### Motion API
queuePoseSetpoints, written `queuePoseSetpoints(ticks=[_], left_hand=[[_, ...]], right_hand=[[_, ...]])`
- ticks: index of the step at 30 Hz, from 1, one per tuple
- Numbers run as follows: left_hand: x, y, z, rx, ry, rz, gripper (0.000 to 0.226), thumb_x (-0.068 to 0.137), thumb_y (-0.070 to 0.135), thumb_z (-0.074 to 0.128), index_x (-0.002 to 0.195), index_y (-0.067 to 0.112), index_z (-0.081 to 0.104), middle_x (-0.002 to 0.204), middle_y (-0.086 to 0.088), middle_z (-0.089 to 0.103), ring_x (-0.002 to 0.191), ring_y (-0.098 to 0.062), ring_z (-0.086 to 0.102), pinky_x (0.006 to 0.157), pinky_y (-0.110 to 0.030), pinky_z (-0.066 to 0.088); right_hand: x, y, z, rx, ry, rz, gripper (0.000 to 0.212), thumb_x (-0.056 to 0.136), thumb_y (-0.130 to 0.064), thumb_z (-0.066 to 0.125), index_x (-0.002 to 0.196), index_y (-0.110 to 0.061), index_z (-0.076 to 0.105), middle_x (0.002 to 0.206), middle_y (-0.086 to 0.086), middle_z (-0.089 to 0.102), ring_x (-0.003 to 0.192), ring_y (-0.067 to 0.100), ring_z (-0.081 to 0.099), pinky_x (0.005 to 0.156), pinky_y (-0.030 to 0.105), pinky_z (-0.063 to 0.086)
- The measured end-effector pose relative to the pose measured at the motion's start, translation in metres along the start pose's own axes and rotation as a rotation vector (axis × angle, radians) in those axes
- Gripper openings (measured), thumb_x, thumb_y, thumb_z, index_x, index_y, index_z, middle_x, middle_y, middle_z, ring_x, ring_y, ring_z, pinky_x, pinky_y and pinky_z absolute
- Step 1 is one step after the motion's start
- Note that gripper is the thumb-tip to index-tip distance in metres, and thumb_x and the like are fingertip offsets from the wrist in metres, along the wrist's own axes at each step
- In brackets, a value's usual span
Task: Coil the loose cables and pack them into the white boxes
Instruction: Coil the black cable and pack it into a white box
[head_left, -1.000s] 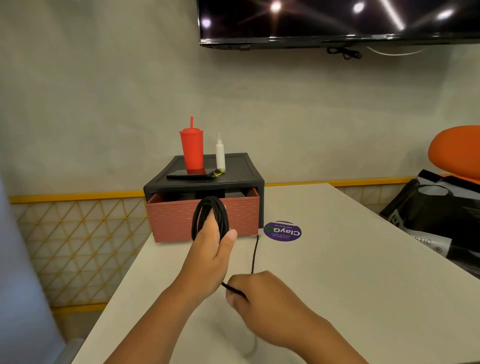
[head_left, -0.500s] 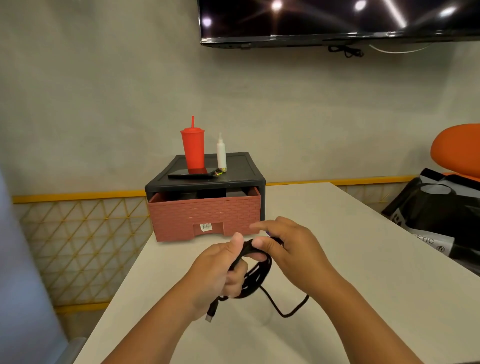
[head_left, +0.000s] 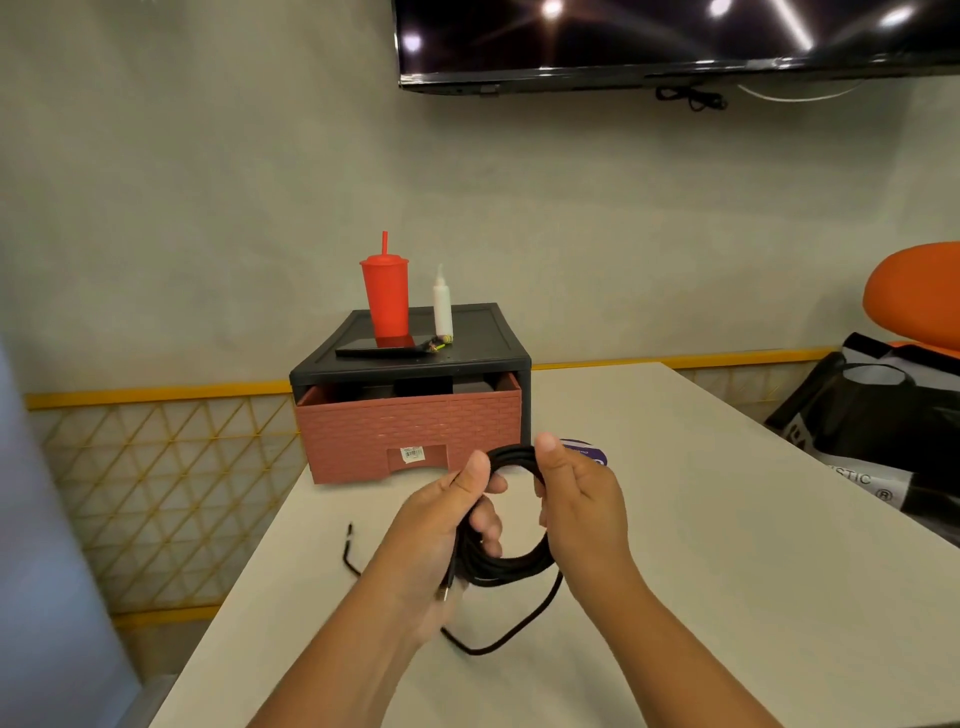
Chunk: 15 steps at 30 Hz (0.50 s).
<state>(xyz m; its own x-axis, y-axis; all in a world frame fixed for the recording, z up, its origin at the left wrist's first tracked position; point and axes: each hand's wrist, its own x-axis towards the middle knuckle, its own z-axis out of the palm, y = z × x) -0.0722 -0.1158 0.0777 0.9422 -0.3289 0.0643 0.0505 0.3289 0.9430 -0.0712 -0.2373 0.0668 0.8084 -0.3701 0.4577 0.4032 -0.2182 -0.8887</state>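
A black cable (head_left: 511, 564) is wound into a round coil held upright above the white table (head_left: 701, 571). My left hand (head_left: 441, 525) grips the coil's left side, thumb on top. My right hand (head_left: 582, 509) grips its right side, thumb up at the top of the loop. A loose tail of the cable hangs from the coil's bottom and curves down onto the table, and one end lies to the left near the table's edge (head_left: 349, 545). No white box is in view.
A black drawer unit with a reddish woven drawer (head_left: 410, 431) stands at the table's far left; a red cup (head_left: 385, 296), a white bottle (head_left: 442, 304) and a phone are on it. A purple sticker (head_left: 589, 454) lies behind my right hand. A black bag (head_left: 872, 431) sits at right.
The coil has been spread from a bunched bundle into an open round loop between both hands. The free end now lies out on the table to the left.
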Motion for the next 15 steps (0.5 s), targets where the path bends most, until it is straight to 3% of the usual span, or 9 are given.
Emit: queuePoseSetpoints(ticks=[2, 5, 10, 15], left_hand=[[-0.008, -0.008, 0.000, -0.108, 0.007, 0.007, 0.033, 0.069, 0.038, 0.057, 0.079, 0.007, 0.055, 0.050, 0.001, 0.042, 0.052, -0.013, 0.049, 0.066, -0.029, 0.042], [-0.017, -0.019, 0.001, -0.208, 0.049, 0.030, 0.030, 0.075, 0.036, 0.051, 0.076, 0.007, 0.049, 0.050, 0.001, 0.034, 0.048, -0.014, 0.043, 0.071, -0.032, 0.045], [-0.020, -0.024, -0.002, -0.252, 0.185, 0.074, 0.040, 0.074, 0.048, 0.042, 0.073, 0.008, 0.044, 0.045, 0.006, 0.026, 0.039, -0.008, 0.030, 0.064, -0.031, 0.041], [-0.017, -0.016, -0.014, -0.345, 0.272, 0.100, 0.040, 0.076, 0.051, 0.043, 0.070, 0.011, 0.046, 0.042, 0.008, 0.025, 0.036, -0.007, 0.027, 0.060, -0.029, 0.037]], right_hand=[[0.001, 0.001, 0.000, 0.058, 0.025, 0.091, 0.051, 0.091, -0.046, 0.042, 0.055, -0.010, 0.045, 0.047, -0.005, 0.042, 0.041, 0.002, 0.037, 0.044, 0.013, 0.031], [-0.003, 0.005, 0.003, 0.042, -0.019, 0.140, 0.050, 0.091, -0.045, 0.042, 0.056, -0.010, 0.048, 0.045, -0.005, 0.042, 0.041, 0.002, 0.037, 0.044, 0.012, 0.031], [-0.015, 0.005, 0.005, 0.060, -0.134, 0.134, 0.049, 0.080, -0.055, 0.038, 0.059, -0.012, 0.053, 0.044, -0.005, 0.047, 0.043, 0.003, 0.042, 0.045, 0.012, 0.034], [-0.033, 0.011, -0.001, 0.137, -0.248, 0.153, 0.026, 0.095, -0.028, 0.044, 0.084, -0.014, 0.063, 0.048, -0.008, 0.048, 0.039, 0.004, 0.040, 0.039, 0.017, 0.033]])
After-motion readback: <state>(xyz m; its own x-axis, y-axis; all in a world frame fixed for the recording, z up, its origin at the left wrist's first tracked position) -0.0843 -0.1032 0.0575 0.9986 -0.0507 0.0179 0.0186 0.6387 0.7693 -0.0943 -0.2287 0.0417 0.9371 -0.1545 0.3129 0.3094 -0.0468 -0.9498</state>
